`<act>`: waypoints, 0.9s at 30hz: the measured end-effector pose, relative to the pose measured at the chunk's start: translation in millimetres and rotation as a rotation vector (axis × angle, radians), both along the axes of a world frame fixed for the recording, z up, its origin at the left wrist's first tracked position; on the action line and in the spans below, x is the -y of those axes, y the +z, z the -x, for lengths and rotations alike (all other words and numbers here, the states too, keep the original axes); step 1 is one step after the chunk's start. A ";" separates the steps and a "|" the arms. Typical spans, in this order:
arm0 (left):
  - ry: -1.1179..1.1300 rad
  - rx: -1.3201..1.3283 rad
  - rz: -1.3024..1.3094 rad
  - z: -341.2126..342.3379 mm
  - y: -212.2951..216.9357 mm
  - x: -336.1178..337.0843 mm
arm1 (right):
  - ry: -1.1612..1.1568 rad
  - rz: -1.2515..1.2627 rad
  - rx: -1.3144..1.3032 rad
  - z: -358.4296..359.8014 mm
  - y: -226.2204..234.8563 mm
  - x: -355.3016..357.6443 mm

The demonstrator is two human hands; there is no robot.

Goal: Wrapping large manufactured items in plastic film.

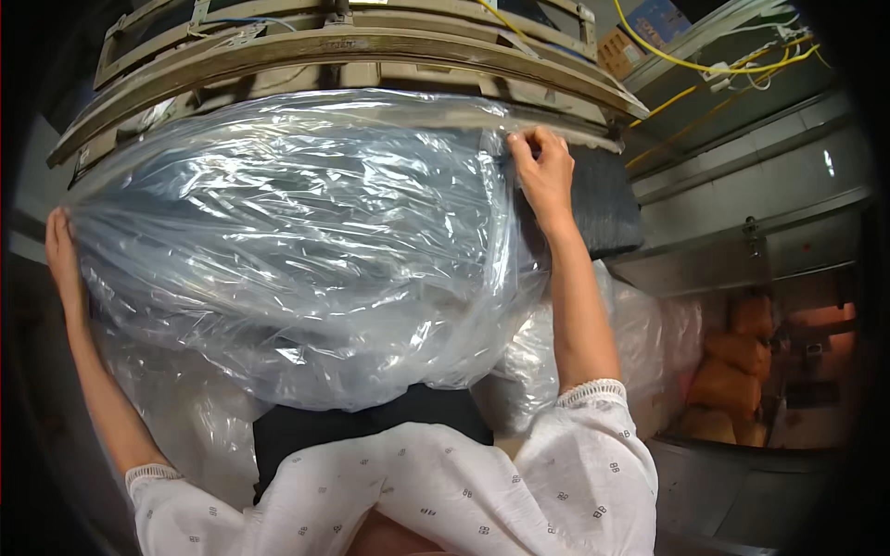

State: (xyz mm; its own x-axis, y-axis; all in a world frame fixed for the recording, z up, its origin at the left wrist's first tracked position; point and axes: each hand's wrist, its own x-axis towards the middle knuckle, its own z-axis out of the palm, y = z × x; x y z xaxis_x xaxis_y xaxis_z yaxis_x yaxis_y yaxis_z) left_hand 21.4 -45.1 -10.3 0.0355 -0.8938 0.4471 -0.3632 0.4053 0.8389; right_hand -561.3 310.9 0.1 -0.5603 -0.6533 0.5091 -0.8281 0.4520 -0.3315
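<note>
A big clear plastic sheet [306,213], crinkled and shiny, spreads across the surface in front of me and hangs down toward my lap. Something dark and flat shows through it. At the far left, my left hand [63,255] is closed on the sheet's edge, and creases fan out from its fingertips. My right hand [545,171] pinches the upper right edge of the same sheet, with fingers curled and thumb pressed in. Beside and below that hand, a black ribbed bundle [607,204] sticks out past the plastic.
A worn frame of long rails [334,44] runs along the far side. Yellow cables [714,67] hang at the upper right, near cardboard boxes [619,51]. More clear plastic [640,324] is heaped at my right. Orange bundles [732,371] lie farther right.
</note>
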 end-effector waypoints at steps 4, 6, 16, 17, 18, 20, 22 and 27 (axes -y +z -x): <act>0.024 0.152 -0.070 -100.8 -1.7 -28.0 | 0.358 0.326 0.885 -38.1 22.2 -28.0; 0.072 0.283 -0.139 -141.9 2.9 -28.3 | 0.463 0.250 1.154 -62.5 30.3 -32.9; -0.561 0.447 0.262 209.3 102.7 -242.8 | 0.686 0.186 1.210 -137.8 53.7 -84.4; -0.714 0.360 0.238 235.3 112.4 -269.9 | 0.694 0.241 1.181 -144.3 51.8 -87.3; -0.794 0.356 0.304 251.6 113.2 -287.9 | 0.703 0.294 1.152 -151.5 49.9 -89.4; -0.908 0.398 0.363 271.8 117.2 -315.3 | 0.696 0.286 1.197 -163.7 52.8 -94.2; -0.982 0.377 0.320 279.9 112.2 -325.6 | 0.666 0.302 1.165 -170.1 49.9 -99.2; -0.948 0.255 0.319 277.7 90.7 -337.2 | 0.773 0.302 1.154 -180.6 41.7 -105.2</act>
State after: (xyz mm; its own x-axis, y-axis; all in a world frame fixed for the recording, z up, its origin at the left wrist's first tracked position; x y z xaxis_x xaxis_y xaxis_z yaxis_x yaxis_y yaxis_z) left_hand -256.3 292.2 80.4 -0.7513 -0.3434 0.5636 0.0694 0.8081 0.5849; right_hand -380.7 416.2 41.8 -0.3079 -0.9318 0.1923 -0.0334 -0.1914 -0.9809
